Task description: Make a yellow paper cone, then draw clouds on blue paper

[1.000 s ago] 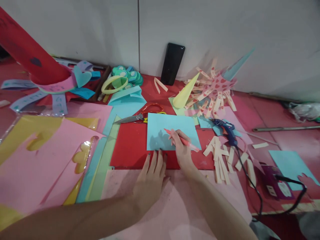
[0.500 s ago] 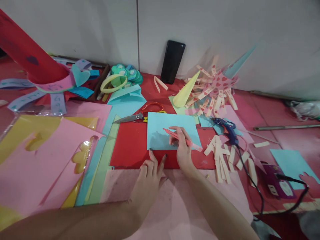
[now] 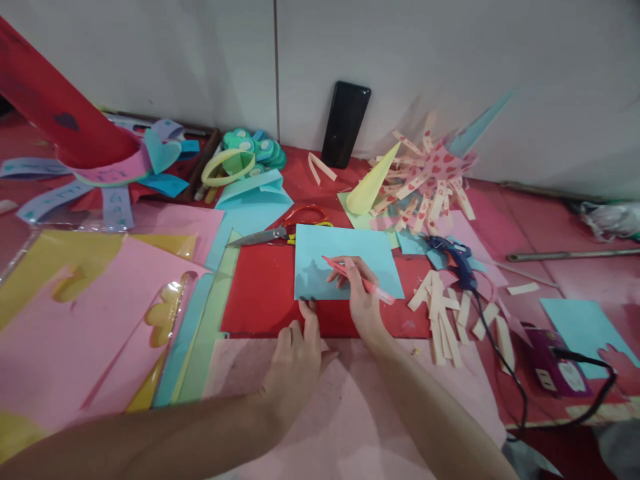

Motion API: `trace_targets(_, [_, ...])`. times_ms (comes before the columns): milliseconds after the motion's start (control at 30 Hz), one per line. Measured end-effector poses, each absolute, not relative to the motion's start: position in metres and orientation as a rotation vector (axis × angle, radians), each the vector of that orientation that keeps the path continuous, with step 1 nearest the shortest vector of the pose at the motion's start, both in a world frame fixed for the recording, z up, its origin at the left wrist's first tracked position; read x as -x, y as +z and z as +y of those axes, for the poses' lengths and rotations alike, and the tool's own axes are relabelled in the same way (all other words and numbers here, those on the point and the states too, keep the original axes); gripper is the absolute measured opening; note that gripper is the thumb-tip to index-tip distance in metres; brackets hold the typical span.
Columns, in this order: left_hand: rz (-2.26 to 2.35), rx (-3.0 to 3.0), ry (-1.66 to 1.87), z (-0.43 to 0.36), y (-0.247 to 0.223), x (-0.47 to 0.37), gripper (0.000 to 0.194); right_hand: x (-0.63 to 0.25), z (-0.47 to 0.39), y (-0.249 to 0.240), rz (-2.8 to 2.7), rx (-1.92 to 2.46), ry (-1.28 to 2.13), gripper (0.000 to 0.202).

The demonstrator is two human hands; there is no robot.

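A light-blue sheet of paper [image 3: 313, 247] lies on a red folder or board [image 3: 263, 287]. My right hand [image 3: 363, 287] is closed around a red marker [image 3: 336, 267], its tip pointing left over the middle of the sheet; whether it touches the paper I cannot tell. No marks show on the sheet. With two fingertips at the sheet's lower left edge, my left hand [image 3: 297, 347] rests open, its other fingers partly bent. Red-handled scissors [image 3: 270, 235] lie behind, partly under the sheet.
Cream paper strips [image 3: 440, 327] and a blue glue gun [image 3: 457, 260] with its cord lie on the right. A yellow paper cone [image 3: 373, 180] and a phone [image 3: 346, 123] leaning on the wall stand behind. Pink paper sheets [image 3: 110, 300] and a red paper tube [image 3: 65, 113] are on the left.
My right hand and the marker have shifted slightly left, the marker tip a little too. The outstretched fingertips of my left hand have come together at the sheet's edge.
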State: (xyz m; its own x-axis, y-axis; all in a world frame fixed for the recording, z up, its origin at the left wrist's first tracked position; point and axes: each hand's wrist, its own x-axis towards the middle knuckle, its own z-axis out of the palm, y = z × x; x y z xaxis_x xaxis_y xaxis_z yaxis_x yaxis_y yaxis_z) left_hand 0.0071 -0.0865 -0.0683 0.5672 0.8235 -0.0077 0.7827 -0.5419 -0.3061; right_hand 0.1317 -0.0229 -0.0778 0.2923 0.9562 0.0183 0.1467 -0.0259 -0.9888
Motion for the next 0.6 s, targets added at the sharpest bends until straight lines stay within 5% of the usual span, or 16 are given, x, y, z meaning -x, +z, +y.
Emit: trace_targets(600, [-1.411,2.537,0.321,-0.087,-0.0657,-0.0062,0.054,-0.1316,-0.0216,-0.0789,-1.158,1.377,0.941,0.026])
